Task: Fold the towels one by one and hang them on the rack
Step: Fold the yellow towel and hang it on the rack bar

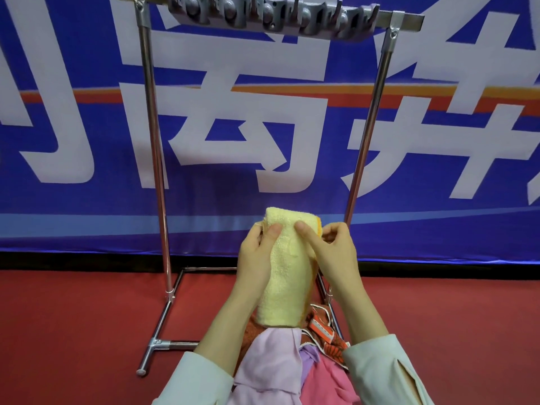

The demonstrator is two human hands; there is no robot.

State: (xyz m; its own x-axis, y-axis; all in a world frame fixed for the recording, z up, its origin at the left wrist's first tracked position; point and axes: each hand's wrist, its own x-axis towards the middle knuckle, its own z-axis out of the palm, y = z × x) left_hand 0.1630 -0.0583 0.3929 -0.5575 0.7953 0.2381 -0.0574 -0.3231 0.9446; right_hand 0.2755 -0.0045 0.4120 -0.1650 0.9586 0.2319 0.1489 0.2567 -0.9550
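Observation:
A pale yellow towel point(285, 273), folded into a narrow strip with an orange edge on its right side, hangs upright in front of me. My left hand point(257, 255) grips its upper left side, thumb on the front. My right hand point(330, 252) pinches the upper right edge, thumb pressed on the front near the top. Behind stands the metal rack point(152, 135), its grey hook bar point(271, 17) across the top, well above the towel.
A pile of other towels lies below my arms: lilac point(268, 363), pink point(330, 384) and an orange patterned one point(324, 331). The rack's base tubes point(159, 331) rest on red floor point(73, 331). A blue banner point(263, 127) with large white characters covers the wall.

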